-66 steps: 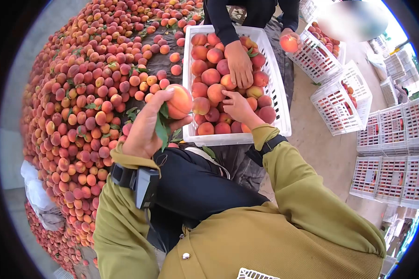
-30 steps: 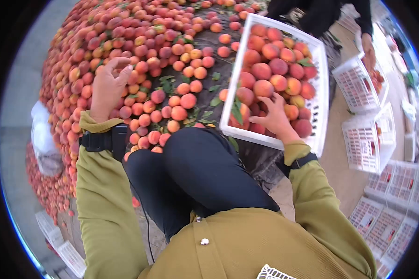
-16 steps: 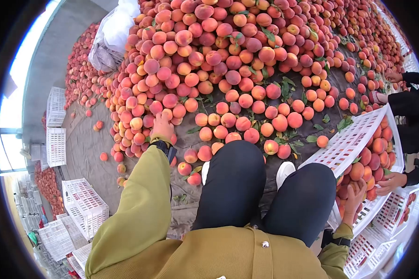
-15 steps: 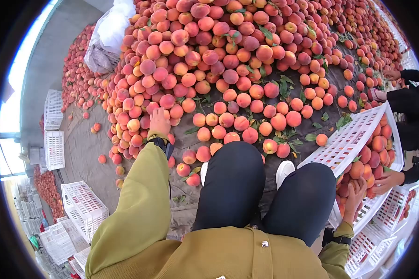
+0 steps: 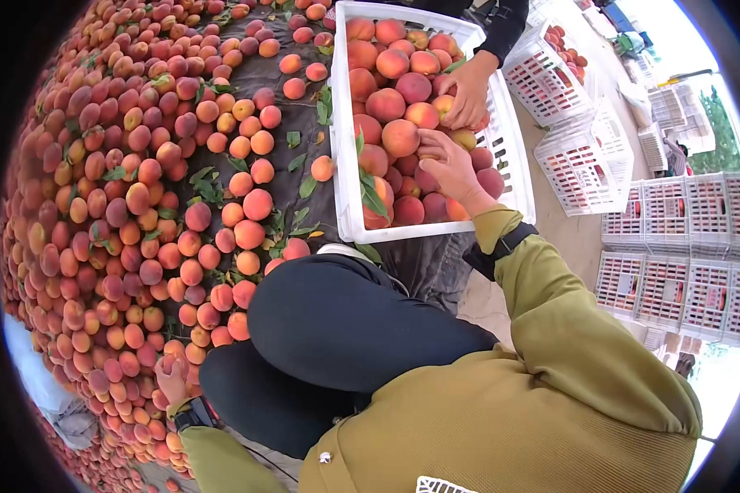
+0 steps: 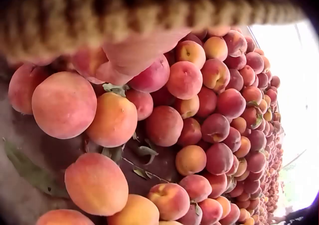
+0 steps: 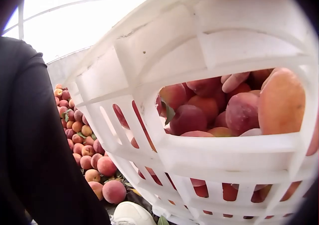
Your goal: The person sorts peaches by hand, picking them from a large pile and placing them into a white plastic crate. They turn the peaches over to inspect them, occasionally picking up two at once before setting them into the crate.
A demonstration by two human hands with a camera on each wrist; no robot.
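At the lower left of the head view my left hand (image 5: 171, 376) reaches in among loose peaches at the near side of a big heap. In the left wrist view its thumb side (image 6: 142, 53) lies against a red peach (image 6: 85, 64), while the sleeve cuff hides the other fingers. My right hand (image 5: 450, 164) lies over the peaches inside a white plastic crate (image 5: 423, 233), its bent fingers touching fruit beside a large peach (image 5: 400, 138). Another person's hand (image 5: 469, 92) reaches into the same crate just beyond mine. A leafy peach (image 5: 376, 215) sits in the crate's near left corner.
The peach heap (image 5: 99, 214) fills the left side, with stray peaches and leaves on a dark sheet (image 5: 300, 209). More white crates (image 5: 584, 160) stand to the right, and stacked full crates (image 5: 678, 214) behind them. My knees (image 5: 345, 320) lie between heap and crate.
My left hand held a leafy peach, then appeared empty and went to the heap. The view swung left to the heap, then back right. My right hand stayed at the crate.
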